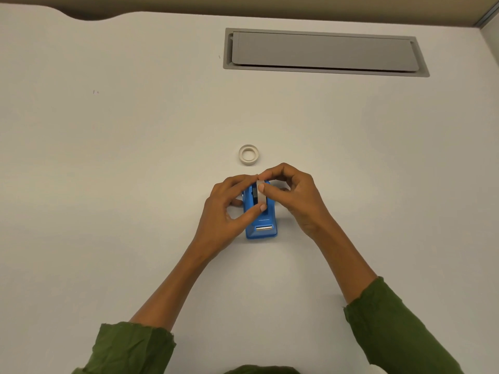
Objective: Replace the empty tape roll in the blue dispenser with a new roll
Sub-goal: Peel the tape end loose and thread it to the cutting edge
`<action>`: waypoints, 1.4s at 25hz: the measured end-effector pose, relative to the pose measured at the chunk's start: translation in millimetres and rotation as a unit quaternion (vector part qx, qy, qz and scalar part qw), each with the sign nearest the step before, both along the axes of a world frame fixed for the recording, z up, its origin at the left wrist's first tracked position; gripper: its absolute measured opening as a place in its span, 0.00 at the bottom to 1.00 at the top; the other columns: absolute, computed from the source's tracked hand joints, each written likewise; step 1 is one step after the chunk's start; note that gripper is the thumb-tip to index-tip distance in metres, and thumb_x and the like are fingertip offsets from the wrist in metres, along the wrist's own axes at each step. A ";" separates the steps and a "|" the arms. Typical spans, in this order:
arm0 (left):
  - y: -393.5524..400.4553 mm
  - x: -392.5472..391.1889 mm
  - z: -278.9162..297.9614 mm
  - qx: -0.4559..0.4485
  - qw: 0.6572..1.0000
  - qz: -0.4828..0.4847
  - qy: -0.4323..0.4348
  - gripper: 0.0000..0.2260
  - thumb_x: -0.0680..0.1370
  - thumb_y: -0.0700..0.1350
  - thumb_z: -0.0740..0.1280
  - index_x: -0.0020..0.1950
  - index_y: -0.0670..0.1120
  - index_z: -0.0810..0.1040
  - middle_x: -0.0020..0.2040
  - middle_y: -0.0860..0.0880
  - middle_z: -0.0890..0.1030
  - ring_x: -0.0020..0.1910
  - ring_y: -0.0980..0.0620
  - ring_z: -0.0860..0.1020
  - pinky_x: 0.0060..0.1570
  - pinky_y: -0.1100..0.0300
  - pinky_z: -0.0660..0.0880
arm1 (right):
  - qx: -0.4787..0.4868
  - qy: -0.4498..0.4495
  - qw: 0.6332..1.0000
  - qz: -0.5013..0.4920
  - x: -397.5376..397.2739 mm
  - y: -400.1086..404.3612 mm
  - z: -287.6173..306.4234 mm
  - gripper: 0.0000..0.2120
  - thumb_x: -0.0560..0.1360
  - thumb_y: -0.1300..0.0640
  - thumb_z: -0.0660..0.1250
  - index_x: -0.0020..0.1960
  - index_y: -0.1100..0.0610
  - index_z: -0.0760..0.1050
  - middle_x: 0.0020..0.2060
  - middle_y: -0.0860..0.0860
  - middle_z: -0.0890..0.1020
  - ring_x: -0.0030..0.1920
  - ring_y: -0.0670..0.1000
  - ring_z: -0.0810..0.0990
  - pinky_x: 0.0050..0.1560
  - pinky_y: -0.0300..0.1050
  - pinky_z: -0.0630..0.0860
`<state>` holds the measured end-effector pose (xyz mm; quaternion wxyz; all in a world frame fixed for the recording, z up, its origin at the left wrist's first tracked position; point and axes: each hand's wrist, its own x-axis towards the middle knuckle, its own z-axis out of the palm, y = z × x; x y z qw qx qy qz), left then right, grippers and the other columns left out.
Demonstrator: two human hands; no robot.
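Note:
The blue tape dispenser [261, 224] stands on the white table, its metal cutter facing me. A whitish tape roll [261, 195] sits on edge in the dispenser's slot. My left hand [228, 211] pinches the roll from the left, thumb on its near rim and fingers over its far side. My right hand [293, 193] pinches it from the right, thumb on top of the roll. A second whitish ring, another tape roll [249, 154], lies flat on the table just beyond the hands. Which of the two rolls is the empty one I cannot tell.
A grey hinged cable hatch [324, 52] is set into the white table [135, 157] at the back right. The table's far edge curves at the top left. Green sleeves cover both forearms near the bottom of the view.

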<state>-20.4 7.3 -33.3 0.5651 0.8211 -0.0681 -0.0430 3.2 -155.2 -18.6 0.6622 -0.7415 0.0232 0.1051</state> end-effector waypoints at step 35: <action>0.0 0.2 0.2 -0.012 1.000 0.000 -0.010 0.20 0.70 0.51 0.70 0.61 0.58 0.71 0.57 0.65 0.72 0.55 0.50 0.76 0.49 0.65 0.77 | 0.014 0.000 0.999 0.030 -5.4 -1.4 0.9 0.12 0.71 0.67 0.70 0.49 0.53 0.78 0.46 0.46 0.81 0.48 0.42 0.79 0.43 0.35 0.77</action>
